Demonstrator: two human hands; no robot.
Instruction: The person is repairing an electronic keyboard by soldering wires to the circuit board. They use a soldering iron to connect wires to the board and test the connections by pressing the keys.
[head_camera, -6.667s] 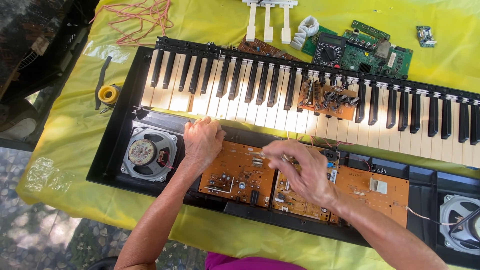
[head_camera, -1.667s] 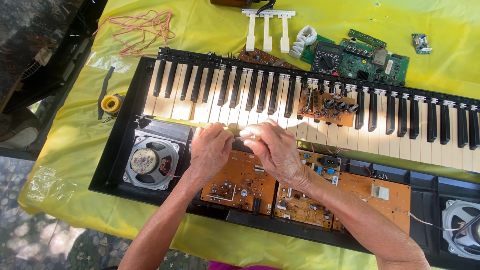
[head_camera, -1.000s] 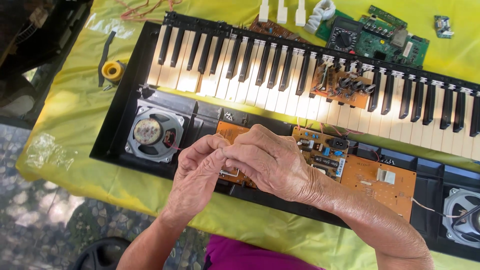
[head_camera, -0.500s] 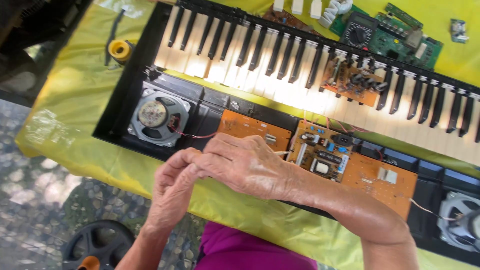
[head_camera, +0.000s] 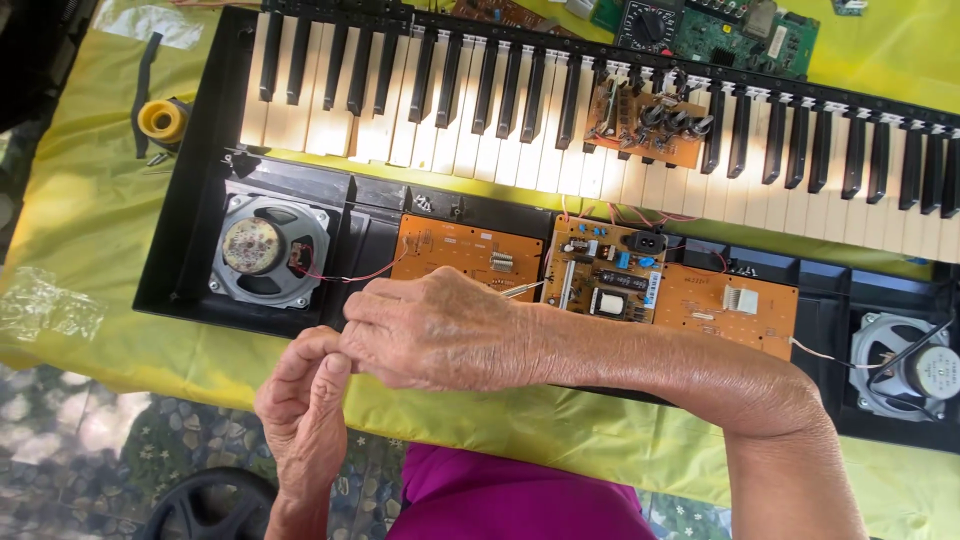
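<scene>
An opened black plastic electronic keyboard (head_camera: 190, 240) is laid across a tabletop covered with a yellow-green cloth (head_camera: 80, 230), its white and black keys (head_camera: 480, 100) running along the far side. In the exposed near half, a round grey loudspeaker (head_camera: 262, 250) is seen at the left, three orange-brown circuit boards (head_camera: 470, 255) are set in a row in the middle, and a second loudspeaker (head_camera: 905, 365) is seen at the right.

The left hand (head_camera: 305, 420) is raised palm-up just in front of the keyboard's near edge, its fingers (head_camera: 325, 370) curled and pressed together at the tips. The right hand (head_camera: 440, 330) is laid across above it, over the leftmost board, with its fingers bunched and touching those of the left hand. A thin metal tip (head_camera: 522, 290) protrudes from behind the right hand; whether it is gripped cannot be told. Anything pinched between the two hands is hidden.

A thin red wire (head_camera: 345, 278) is run from the left loudspeaker towards the hands. A small brown board with knobs (head_camera: 645, 122) is resting on the keys, and a yellow tape roll (head_camera: 162, 120) is lying on the cloth at the left.
</scene>
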